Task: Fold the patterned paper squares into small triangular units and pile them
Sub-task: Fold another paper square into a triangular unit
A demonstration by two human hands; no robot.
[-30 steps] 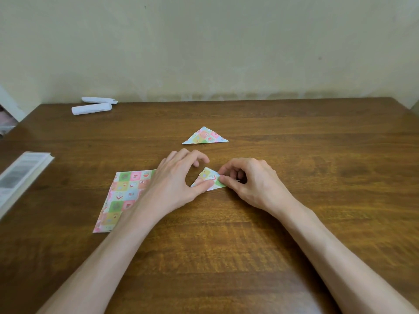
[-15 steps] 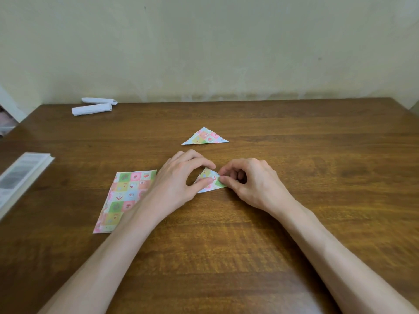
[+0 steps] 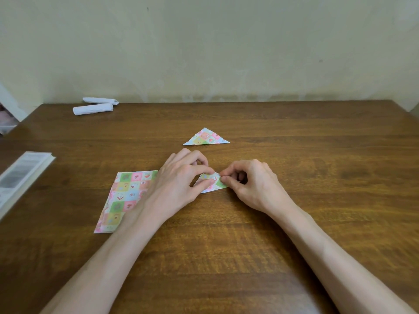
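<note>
The half-folded paper unit (image 3: 213, 184) sits between the hands, the left hand (image 3: 179, 177) pinching its left side and the right hand (image 3: 249, 184) its right corner. Thin and light, it likely creases easily but slips, so grip near the edges. One finished triangle (image 3: 206, 138) lies beyond the hands, one flat patterned sheet (image 3: 127, 196) beside the left wrist.

Both hands pinch a small folded paper (image 3: 212, 182) on the table (image 3: 294, 223): left hand (image 3: 179, 181), right hand (image 3: 251, 184). 1 triangle (image 3: 206, 138) lies behind, a sheet (image 3: 125, 198) left.
</note>
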